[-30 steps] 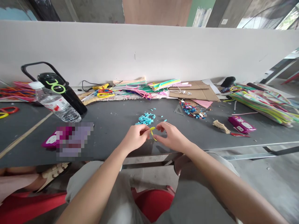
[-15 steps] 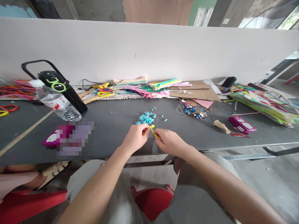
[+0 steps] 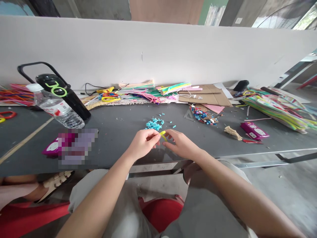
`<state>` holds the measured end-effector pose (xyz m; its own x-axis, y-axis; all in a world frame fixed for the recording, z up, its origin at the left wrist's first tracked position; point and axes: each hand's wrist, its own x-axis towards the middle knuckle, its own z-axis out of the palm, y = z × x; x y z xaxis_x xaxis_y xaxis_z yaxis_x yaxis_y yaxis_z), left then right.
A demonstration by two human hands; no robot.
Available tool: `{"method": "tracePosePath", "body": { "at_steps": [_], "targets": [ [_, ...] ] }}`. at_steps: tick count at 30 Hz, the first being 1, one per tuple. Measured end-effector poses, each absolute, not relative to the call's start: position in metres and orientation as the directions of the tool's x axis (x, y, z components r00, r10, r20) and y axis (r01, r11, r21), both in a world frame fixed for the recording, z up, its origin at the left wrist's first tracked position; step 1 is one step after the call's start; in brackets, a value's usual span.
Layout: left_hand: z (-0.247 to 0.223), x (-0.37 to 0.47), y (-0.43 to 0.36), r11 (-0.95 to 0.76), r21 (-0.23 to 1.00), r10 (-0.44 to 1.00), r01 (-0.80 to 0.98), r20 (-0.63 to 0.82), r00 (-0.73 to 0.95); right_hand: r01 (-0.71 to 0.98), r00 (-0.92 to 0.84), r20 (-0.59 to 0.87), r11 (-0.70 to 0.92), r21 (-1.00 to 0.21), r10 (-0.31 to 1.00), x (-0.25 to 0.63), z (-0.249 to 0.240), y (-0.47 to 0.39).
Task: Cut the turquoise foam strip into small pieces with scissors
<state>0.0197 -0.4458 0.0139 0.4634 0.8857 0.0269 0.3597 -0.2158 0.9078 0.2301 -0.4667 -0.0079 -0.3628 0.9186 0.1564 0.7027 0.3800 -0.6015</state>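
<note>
Between my hands, near the table's front edge, is a short yellow strip (image 3: 162, 133), bent at its top. The fingers of my left hand (image 3: 146, 142) are pinched together at its left end. My right hand (image 3: 178, 142) is on the right, its thumb and fingers spread around the strip; whether they touch it is hard to tell. Just beyond my left hand lies a pile of small blue pieces (image 3: 154, 124), with a few loose ones to its right.
A water bottle (image 3: 61, 110) and a black flask (image 3: 71, 99) lean at the left, behind a purple packet (image 3: 55, 147). Pipe cleaners (image 3: 279, 114), cardboard (image 3: 210, 96) and another purple packet (image 3: 254, 131) lie right. A person's foot (image 3: 55, 185) shows lower left.
My right hand's fingers have loosened from the yellow strip and spread. The strip's lower end is now less stretched to the right. The whole view has shifted slightly.
</note>
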Motion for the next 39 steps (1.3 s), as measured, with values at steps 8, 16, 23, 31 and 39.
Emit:
{"method": "tracePosePath", "body": {
  "at_steps": [8,16,23,31,39],
  "targets": [
    [0.012,0.017,-0.441,-0.158,0.912,0.945,0.38,0.028,0.326,0.798,-0.351,0.091,0.348,-0.492,0.932,0.219,0.001,-0.476],
    [0.002,0.018,-0.443,-0.412,0.686,0.885,0.6,0.146,0.442,0.762,-0.482,0.322,0.571,-0.306,0.815,0.223,0.012,-0.481],
    [0.008,0.021,-0.449,-0.52,0.687,0.768,0.508,0.116,0.63,0.538,-0.389,0.451,0.595,-0.597,0.803,0.241,0.012,-0.463],
    [0.011,0.02,-0.452,-0.509,0.776,0.799,0.372,0.265,0.539,0.562,-0.369,0.331,0.492,-0.665,0.869,0.244,0.007,-0.454],
    [0.005,0.018,-0.446,-0.473,0.686,0.876,0.554,0.299,0.377,0.719,-0.502,0.159,0.513,-0.469,0.85,0.23,0.0,-0.467]
  ]
}}
